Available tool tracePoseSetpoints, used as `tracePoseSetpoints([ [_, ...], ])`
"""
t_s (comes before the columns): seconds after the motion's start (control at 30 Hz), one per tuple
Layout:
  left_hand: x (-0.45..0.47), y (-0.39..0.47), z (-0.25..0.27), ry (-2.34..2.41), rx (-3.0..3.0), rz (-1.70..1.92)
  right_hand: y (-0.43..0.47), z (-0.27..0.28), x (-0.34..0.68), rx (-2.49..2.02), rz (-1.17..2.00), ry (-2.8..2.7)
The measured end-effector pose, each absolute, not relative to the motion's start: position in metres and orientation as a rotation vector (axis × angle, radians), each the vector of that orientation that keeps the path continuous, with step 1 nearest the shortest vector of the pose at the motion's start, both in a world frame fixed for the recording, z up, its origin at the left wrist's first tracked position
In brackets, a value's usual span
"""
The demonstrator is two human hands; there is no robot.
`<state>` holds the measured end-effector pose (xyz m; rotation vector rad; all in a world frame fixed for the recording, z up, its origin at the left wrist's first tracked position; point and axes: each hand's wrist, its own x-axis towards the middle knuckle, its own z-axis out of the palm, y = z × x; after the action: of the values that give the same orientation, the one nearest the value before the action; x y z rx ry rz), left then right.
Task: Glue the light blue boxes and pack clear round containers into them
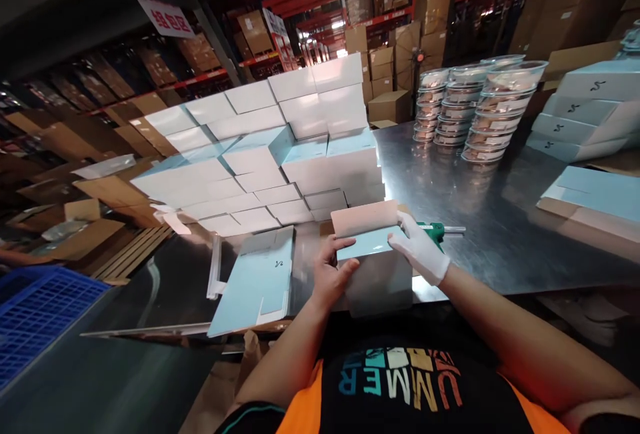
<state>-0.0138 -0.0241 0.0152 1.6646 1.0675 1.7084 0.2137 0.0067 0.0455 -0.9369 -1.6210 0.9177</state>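
Observation:
A small cardboard box (377, 281), pale blue on top and grey-white on the near side, sits in front of my body at the table's near edge. Its pinkish lid flap (364, 218) stands up at the far side. My left hand (333, 274), bare, grips the box's left end, with the thumb on the near face and fingers over the top. On the right end is my right hand (423, 251) in a white glove, thumb on the blue top. Just beyond that glove lies a green tool with a metal rod (436, 231), partly hidden.
Stacked white boxes (255, 181) form a wall at the back left. Flat blue cartons (260, 274) lie left of my hands. Round clear tubs (500, 114) stand in columns behind the metal table (480, 214). More boxes (585, 111) are at right, a blue crate (40, 314) at far left.

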Motion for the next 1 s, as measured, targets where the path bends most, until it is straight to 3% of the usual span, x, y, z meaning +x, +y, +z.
tracePoseSetpoints([
  [0.13, -0.016, -0.022, 0.010, 1.028, 1.715, 1.703, 0.012, 0.044, 0.217, -0.926, 1.041, -1.662],
  [0.4, -0.013, -0.013, -0.004, 0.788, 1.714, 2.066, 0.010, 0.038, 0.243, -0.767, 0.864, -1.904],
  [0.77, -0.042, -0.010, 0.023, 0.456, 2.333, 1.679, 0.004, 0.048, 0.244, -0.392, 0.679, -2.131],
  [1.0, -0.052, -0.021, 0.041, 0.548, 2.531, 1.426, -0.009, 0.007, 0.241, -0.708, 0.672, -2.020],
])
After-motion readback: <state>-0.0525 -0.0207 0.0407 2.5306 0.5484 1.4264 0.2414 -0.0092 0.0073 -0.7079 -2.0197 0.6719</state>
